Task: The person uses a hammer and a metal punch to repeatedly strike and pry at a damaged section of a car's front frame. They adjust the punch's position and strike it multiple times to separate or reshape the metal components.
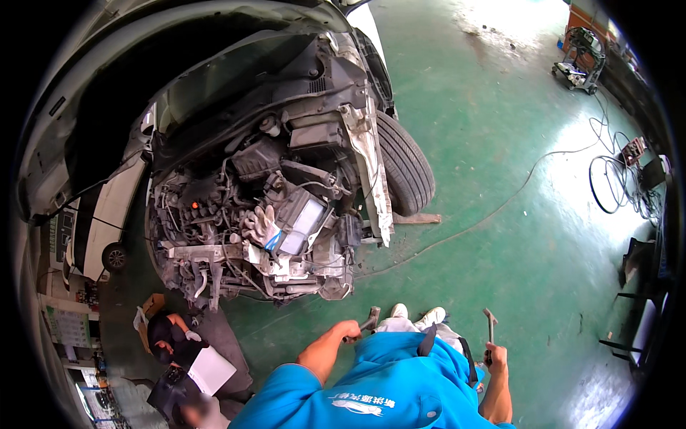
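My left hand (348, 331) is closed round the handle of a hammer (372, 318), whose metal head points up beside my shoes. On the other side of my body, my right hand (495, 354) grips a second hammer (490, 321) with a slim, curved head, held upright over the floor. Both hands are apart from the car. Ahead of me stands the car's exposed engine bay (250, 193), its front panels off and the hood raised. Work gloves (260, 227) lie on the engine parts beside a black box with a pale top (307, 214).
A front tire (405, 164) juts out at the car's right side. One cable (500, 209) crosses the green floor toward coiled hoses (614, 182). At the lower left, one person (166, 336) is low by a dark mat (225, 343), with another person nearby. A wheeled machine (582, 61) stands far right.
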A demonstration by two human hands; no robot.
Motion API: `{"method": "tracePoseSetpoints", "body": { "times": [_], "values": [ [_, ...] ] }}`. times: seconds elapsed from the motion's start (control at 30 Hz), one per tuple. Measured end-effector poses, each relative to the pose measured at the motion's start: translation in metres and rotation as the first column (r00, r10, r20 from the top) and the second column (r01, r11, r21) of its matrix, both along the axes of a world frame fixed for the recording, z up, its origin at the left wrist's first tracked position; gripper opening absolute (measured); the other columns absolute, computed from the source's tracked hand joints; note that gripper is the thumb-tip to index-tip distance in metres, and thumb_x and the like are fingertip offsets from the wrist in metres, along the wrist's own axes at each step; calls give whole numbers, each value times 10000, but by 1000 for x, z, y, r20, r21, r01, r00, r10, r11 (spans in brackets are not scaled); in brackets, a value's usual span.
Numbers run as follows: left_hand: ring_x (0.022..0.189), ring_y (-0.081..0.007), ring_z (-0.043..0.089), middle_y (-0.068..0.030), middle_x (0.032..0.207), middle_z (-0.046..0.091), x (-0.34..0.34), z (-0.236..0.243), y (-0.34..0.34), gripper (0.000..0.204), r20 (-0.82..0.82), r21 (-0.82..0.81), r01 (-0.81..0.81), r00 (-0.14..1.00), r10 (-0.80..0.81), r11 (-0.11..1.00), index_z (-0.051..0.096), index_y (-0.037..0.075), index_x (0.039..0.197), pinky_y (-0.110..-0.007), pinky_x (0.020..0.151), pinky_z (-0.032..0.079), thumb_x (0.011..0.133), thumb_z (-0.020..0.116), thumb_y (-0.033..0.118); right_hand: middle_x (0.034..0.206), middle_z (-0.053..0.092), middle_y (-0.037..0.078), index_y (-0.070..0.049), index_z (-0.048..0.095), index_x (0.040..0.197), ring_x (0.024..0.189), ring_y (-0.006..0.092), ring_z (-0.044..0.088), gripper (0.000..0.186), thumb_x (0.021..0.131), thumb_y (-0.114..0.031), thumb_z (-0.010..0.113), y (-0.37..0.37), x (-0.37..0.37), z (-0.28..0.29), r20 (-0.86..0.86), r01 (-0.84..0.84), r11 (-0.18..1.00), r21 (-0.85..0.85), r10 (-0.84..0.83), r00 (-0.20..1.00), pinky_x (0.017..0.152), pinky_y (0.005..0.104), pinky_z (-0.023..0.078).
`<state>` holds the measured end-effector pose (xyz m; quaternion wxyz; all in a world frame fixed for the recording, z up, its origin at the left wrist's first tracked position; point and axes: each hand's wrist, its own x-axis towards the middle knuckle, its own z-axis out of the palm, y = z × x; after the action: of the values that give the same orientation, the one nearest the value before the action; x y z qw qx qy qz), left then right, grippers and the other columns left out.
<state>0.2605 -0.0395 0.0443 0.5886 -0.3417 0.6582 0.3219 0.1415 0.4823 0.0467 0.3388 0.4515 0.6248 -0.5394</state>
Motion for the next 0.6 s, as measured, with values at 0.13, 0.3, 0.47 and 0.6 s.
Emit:
{"method": "tracePoseSetpoints", "body": {
  "times": [0.13, 0.3, 0.47, 0.6],
  "values": [
    [533, -222, 604, -121, 645, 627, -32, -32, 9, 187, -8, 42, -40, 999, 41, 998, 653, -14, 747, -403, 491, 473, 808, 682, 160, 578, 485, 30, -33, 548, 746, 409, 142, 440, 199, 842, -155, 673, -12, 0, 14, -102, -31, 995, 94, 41, 994, 385, 283, 357],
    [534, -224, 614, -123, 649, 643, -47, -92, 32, 190, -83, -17, 19, 996, -21, 1000, 687, -19, 799, -383, 488, 483, 791, 678, 170, 588, 494, 20, -4, 570, 753, 428, 130, 459, 209, 840, -161, 677, -48, -24, 7, -108, -173, 948, 269, 208, 972, 390, 297, 361],
    [503, -210, 607, -121, 647, 647, -60, -97, 55, 106, -85, -27, -330, 941, 327, 944, 680, -12, 755, -374, 446, 456, 750, 694, 93, 593, 520, 32, 10, 592, 739, 459, 136, 481, 260, 854, -210, 670, -97, -63, -38, -37, -300, 937, 179, 312, 949, 419, 312, 378],
    [478, -163, 550, -71, 638, 588, -95, -141, 67, 165, -101, 28, -582, 807, 582, 813, 610, -7, 895, -346, 390, 402, 799, 672, 112, 572, 522, 30, -20, 590, 673, 441, 147, 490, 285, 816, -235, 711, -138, -95, -166, 42, -419, 901, 111, 417, 908, 402, 319, 392]
  ]
}}
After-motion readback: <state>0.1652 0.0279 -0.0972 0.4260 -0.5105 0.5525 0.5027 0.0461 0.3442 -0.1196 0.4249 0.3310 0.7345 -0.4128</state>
